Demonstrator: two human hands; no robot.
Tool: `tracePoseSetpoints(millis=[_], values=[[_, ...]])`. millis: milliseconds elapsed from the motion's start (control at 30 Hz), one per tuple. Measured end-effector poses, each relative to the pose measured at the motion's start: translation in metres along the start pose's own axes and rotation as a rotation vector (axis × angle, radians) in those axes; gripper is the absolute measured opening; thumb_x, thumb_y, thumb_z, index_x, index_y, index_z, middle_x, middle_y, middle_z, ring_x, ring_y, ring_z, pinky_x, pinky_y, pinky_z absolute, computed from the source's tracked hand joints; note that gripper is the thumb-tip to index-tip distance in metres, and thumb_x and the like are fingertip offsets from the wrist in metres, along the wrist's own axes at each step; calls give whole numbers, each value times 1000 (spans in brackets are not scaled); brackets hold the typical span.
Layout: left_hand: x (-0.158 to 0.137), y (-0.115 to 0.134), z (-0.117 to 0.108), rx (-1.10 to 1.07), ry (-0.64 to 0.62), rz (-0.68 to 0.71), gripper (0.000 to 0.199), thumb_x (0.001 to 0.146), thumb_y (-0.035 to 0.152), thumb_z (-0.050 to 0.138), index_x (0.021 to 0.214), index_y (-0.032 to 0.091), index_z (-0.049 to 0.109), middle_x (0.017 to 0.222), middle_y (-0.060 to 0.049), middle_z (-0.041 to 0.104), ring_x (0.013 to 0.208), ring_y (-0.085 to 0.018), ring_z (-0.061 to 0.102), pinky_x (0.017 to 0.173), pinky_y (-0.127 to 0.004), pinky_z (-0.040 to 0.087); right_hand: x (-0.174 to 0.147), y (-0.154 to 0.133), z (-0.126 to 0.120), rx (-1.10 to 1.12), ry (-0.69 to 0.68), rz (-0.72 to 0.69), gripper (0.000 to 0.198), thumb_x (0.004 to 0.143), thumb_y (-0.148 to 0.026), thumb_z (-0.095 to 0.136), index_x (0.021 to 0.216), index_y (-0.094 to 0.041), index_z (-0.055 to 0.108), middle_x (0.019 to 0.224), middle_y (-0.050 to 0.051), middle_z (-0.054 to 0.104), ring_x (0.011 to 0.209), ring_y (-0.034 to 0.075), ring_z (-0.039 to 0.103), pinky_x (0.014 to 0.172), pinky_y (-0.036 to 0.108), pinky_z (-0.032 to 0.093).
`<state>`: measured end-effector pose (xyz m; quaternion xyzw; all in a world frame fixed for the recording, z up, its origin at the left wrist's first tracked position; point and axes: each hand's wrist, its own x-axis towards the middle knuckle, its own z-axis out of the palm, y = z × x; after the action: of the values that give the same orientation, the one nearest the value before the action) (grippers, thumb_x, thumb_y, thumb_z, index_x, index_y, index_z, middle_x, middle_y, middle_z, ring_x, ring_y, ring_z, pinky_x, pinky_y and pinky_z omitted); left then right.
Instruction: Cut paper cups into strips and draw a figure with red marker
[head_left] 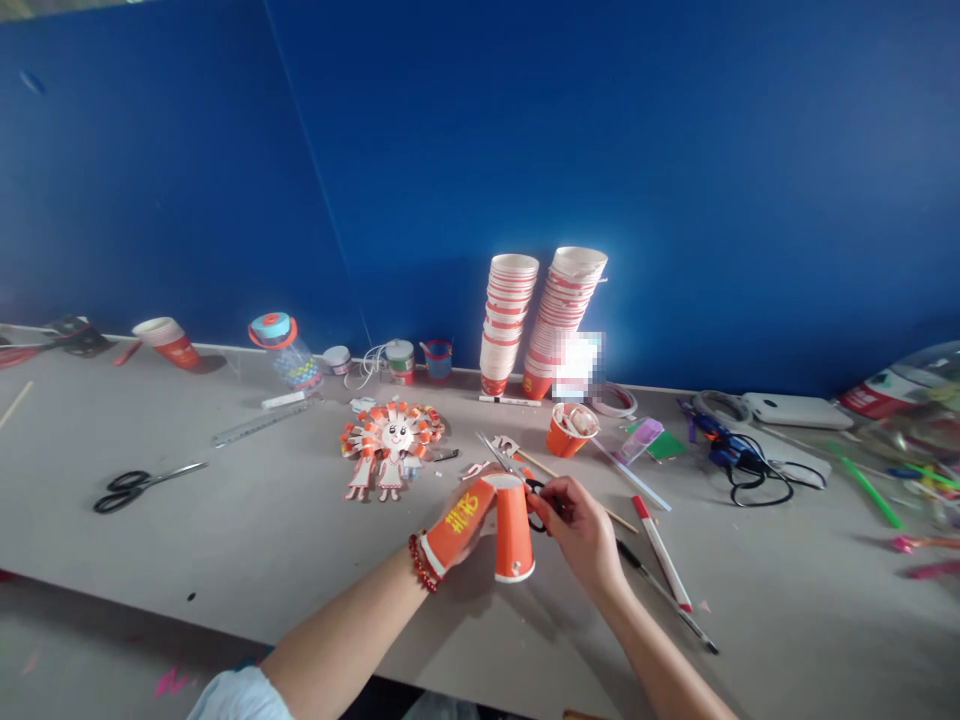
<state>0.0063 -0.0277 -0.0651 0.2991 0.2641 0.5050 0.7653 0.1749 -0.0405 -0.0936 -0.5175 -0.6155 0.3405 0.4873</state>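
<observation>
While facing a blue wall [465,130] across a grey tabletop [285,570], looking down on two tall stacks of nested paper cups [514,325]. To their left, seeing a clear bottle [296,375] with a blue lid and contents too blurred to name. With the left hand [471,546], holding an upside-down orange cup [514,535], slit and spread into flaps, above the tabletop's near middle, with fingers mostly hidden. Beyond it, seeing a short cup [564,440] full of white scraps. With the right hand's [581,525] fingers, gripping black-handled scissors [534,487] beside the cup. On the left, leaving open room between the forearm and the spare scissors [150,480], above the near edge; on the right, keeping close to a marker [662,553] and black pen [667,598].
</observation>
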Motion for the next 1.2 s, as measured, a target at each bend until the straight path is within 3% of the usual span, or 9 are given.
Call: tracePoseSetpoints(millis=[100,267,433,600,700,800,1000,1100,1200], values=[[-2,0,-4,80,-136,-71,26,81,40,68,89,15,70,87,-10,69,78,-24,66,77,-37,51,-2,1,1,198,-70,108,30,87,-49,62,83,-21,52,62,-4,51,49,12,46,44,23,39],[-1,-4,-7,-38,-234,-191,32,81,43,66,88,11,69,82,-10,67,77,-20,65,74,-30,47,-4,-11,-2,532,-122,254,31,83,-43,71,96,-23,52,71,-3,55,55,11,54,49,21,42],[3,-7,-16,-234,-268,-313,47,83,53,59,92,7,68,77,-10,65,61,-16,60,63,-28,44,-2,-8,-11,630,-56,304,34,78,-45,74,82,-22,49,62,-9,41,41,4,32,38,15,23],[6,-7,-21,-358,-267,-346,39,85,39,62,105,6,65,84,-10,66,71,-17,62,70,-27,45,0,3,-15,213,-23,86,24,89,-45,60,96,-23,54,68,-3,52,48,11,44,43,22,36],[6,-6,-18,-424,-229,-350,39,83,37,64,107,5,65,87,-11,66,77,-17,62,74,-26,45,-1,-2,-19,-301,194,-179,16,89,-37,60,94,-22,60,91,7,63,82,22,58,73,36,48],[4,-5,-12,-468,-177,-336,38,85,36,62,109,6,64,84,-10,66,81,-17,62,79,-26,44,-2,-10,-23,-579,208,-330,12,92,-32,56,91,-23,64,100,10,63,94,27,57,86,42,45],[0,-4,-6,-376,-162,-210,35,86,36,60,106,7,66,81,-9,66,73,-17,60,67,-26,44,-3,-4,-14,-467,55,-133,26,93,-42,54,108,-20,54,94,7,61,64,17,55,58,29,47],[-1,-3,-4,-390,-142,-192,30,85,33,61,101,8,68,84,-9,65,75,-17,60,70,-27,45,-3,1,-10,-433,110,-53,34,89,-47,59,107,-21,51,82,1,57,54,13,49,53,27,45],[-1,-3,-3,-350,-112,-186,28,84,31,64,100,8,69,81,-8,64,74,-17,59,70,-27,45,-5,-2,-9,-418,217,-125,33,87,-46,61,106,-21,49,82,0,53,53,12,47,54,27,46]])
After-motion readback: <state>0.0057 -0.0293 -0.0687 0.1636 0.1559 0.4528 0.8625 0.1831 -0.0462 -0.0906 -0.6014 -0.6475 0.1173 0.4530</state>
